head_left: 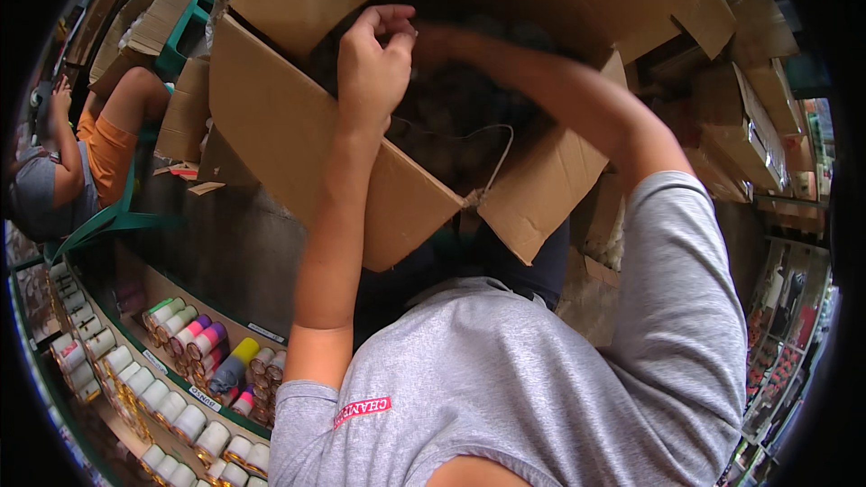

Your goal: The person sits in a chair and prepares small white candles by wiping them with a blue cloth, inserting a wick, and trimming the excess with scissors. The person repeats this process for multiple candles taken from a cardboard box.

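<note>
A large open cardboard box [298,140] sits in front of me with its flaps spread, its inside dark. My left hand [372,61] hovers over the opening with the fingers curled in; what they pinch, if anything, is hidden. My right forearm reaches in from the right, and my right hand [431,39] is mostly hidden in shadow behind the left fingers. A thin pale string [498,149] loops across the opening to the box's near corner. Dim round shapes fill the box, too dark to name.
On the left another person [63,171] in a grey shirt and orange shorts sits on a green plastic chair [108,221]. Shelves at lower left hold several capped cans [194,338]. More cardboard boxes [749,126] are stacked at right and another box [144,22] at upper left.
</note>
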Motion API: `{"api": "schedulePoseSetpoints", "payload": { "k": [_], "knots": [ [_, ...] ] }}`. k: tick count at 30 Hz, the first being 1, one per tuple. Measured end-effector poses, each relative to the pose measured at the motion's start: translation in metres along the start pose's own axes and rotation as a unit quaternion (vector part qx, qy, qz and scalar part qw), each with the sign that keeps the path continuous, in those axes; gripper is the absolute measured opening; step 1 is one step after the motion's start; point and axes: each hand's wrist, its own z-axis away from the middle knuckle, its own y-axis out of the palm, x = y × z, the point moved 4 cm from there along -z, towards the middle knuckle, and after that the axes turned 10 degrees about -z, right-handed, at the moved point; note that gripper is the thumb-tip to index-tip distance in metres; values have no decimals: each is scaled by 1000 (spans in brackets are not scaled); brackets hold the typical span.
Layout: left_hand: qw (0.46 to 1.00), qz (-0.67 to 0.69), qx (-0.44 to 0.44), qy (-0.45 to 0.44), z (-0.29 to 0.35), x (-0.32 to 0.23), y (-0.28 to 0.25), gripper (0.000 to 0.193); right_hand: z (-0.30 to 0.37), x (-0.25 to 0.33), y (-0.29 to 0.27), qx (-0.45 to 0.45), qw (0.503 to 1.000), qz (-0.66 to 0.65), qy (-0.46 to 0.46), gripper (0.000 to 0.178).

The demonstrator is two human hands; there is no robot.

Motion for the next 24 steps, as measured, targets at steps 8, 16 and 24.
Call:
{"api": "schedulePoseSetpoints", "payload": {
  "k": [8, 16, 24],
  "knots": [
    [989, -98, 50, 95, -2, -14, 17, 41, 144, 8, -56, -58, 738, -663, -108, 35],
    [978, -1, 202, 58, 7, -21, 20, 47, 134, -55, -12, -213, 959, 183, 32, 46],
    [931, 132, 339, -43, 5, -23, 16, 52, 231, -67, -33, -375, 722, -573, -94, 40]
  ]
}}
